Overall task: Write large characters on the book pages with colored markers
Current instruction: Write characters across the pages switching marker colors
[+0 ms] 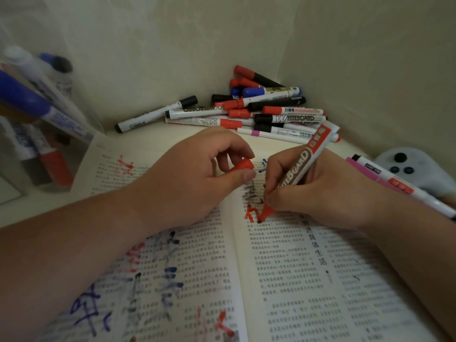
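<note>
writing w/ red marker (299, 174) gripped in right hand (313, 191), tip on right page of open book (283, 267) mid red character (251, 214). left hand (187, 178) pinches cap (243, 164) and rests on left page, prob to pin book flat & keep cap ready. spare markers (259, 109) piled behind.

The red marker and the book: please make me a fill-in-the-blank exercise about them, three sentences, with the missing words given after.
1. The right hand holds the tip of the red marker on the ____ page of the book.
2. The left hand pinches the cap, whose colour is ____.
3. The pile of markers lies beyond the book, in the ____ between two walls.
Missing words: right; red; corner.
</note>
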